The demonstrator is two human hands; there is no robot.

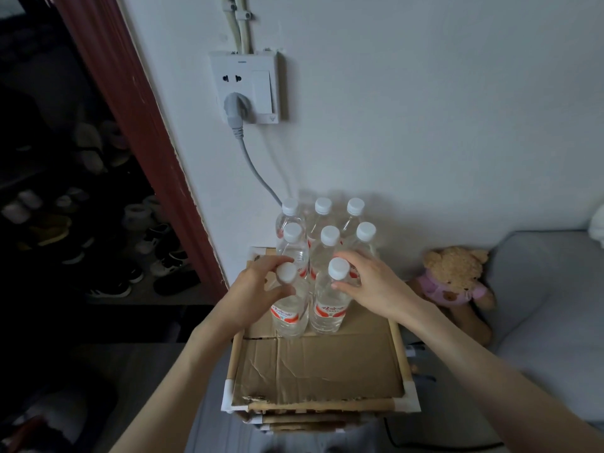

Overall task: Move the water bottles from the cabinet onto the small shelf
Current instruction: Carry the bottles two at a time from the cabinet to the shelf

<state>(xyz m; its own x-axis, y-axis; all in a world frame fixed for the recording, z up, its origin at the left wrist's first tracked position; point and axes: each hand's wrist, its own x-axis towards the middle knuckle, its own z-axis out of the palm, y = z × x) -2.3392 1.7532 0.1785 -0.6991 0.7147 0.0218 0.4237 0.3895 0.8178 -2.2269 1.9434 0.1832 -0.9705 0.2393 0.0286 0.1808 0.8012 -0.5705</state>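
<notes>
Far left: a dim doorway with rows of shoes (98, 243) on the floor, edged by a dark red door frame (137, 132). On the white wall just right of the frame, a socket plate (248, 88) with a grey plug (233, 107) in it, cable (258, 171) trailing down behind the bottles. Below, a small shelf (320, 405) of bamboo rails with white corner joints, topped with a sheet of cardboard (327, 367). Standing upright at the back of that cardboard, against the wall: eight clear water bottles (322, 238) with white caps and red-and-white labels, close together in rows (three, three, then two in front). Left hand (253, 294) curled around the neck of the front-left bottle (289, 313), thumb and fingers pinching just under its cap, base resting on the cardboard. Right hand (376, 286) beside the front-right bottle (328, 308), thumb touching its shoulder, fingers bent toward the bottle behind; whether gripping or merely touching, hard to tell. Further right, a brown teddy bear (456, 282) in a pink top propped against the wall, leaning on a grey sofa (539, 322) filling the right edge.
</notes>
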